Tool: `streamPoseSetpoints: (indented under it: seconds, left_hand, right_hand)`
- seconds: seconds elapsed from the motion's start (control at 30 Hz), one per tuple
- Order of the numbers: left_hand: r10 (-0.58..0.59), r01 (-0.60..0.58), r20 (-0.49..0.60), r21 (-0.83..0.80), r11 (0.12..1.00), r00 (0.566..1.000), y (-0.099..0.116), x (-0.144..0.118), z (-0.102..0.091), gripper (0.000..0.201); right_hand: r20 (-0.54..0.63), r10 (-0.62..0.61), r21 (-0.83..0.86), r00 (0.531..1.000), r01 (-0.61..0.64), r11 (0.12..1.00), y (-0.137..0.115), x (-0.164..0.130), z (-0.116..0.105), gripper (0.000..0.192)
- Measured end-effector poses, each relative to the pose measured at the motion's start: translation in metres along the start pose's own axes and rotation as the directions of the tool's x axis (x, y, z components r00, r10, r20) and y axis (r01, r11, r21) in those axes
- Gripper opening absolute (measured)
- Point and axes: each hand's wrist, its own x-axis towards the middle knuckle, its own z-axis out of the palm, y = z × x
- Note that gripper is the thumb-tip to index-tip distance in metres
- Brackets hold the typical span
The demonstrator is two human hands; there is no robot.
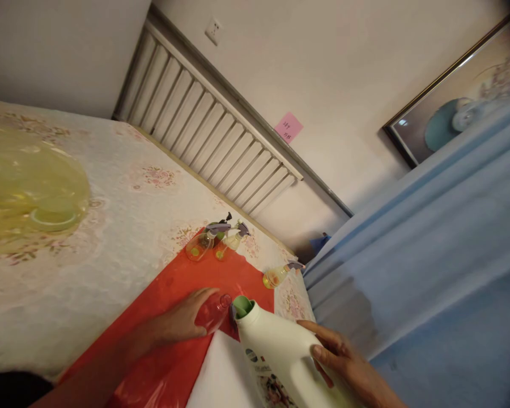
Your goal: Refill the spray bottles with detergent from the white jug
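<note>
My left hand point(195, 314) is wrapped round a clear plastic bottle point(215, 313) with no cap on its narrow neck. In my right hand point(344, 354) is the handle of a large white detergent jug point(280, 345), tilted so that its green-lined mouth point(243, 306) is beside the bottle's neck. I cannot tell whether any liquid flows between them. Under the left hand lies a red plastic sheet point(161, 300). Several spray bottles stand beyond, one with a grey trigger head point(200, 245) and another with yellowish liquid point(276, 276) at the sheet's right edge.
A large yellow translucent basin or bag point(29, 187) rests at the left on the flowered tablecloth point(119, 226). A radiator point(212, 119) runs along the wall behind the table. Blue curtain cloth point(429, 255) hangs at the right, near my right hand.
</note>
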Motion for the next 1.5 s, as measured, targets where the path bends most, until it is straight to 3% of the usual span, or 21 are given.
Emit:
streamPoseSetpoints:
  seconds: [0.57, 0.83, 1.13, 1.5]
  left_hand:
    - [-0.039, 0.040, -0.037, 0.010, 0.999, 0.999, 0.025, -0.005, -0.008, 0.070]
    - [-0.026, 0.026, -0.012, 0.006, 1.000, 1.000, 0.015, -0.003, -0.005, 0.074]
    - [-0.098, 0.098, -0.004, 0.014, 0.995, 0.995, 0.040, -0.004, -0.012, 0.075]
    - [-0.046, 0.046, -0.025, 0.010, 0.999, 0.999, 0.029, -0.003, -0.010, 0.067]
  right_hand:
    - [0.013, 0.024, -0.025, 1.000, -0.024, 0.999, -0.007, 0.010, -0.001, 0.058]
    - [0.019, 0.022, -0.039, 1.000, -0.021, 0.999, -0.009, 0.011, 0.000, 0.057]
    - [0.014, 0.036, -0.047, 0.999, -0.035, 0.998, -0.008, 0.014, -0.003, 0.062]
    - [0.058, 0.015, -0.097, 0.998, -0.009, 0.995, -0.022, 0.017, -0.003, 0.062]
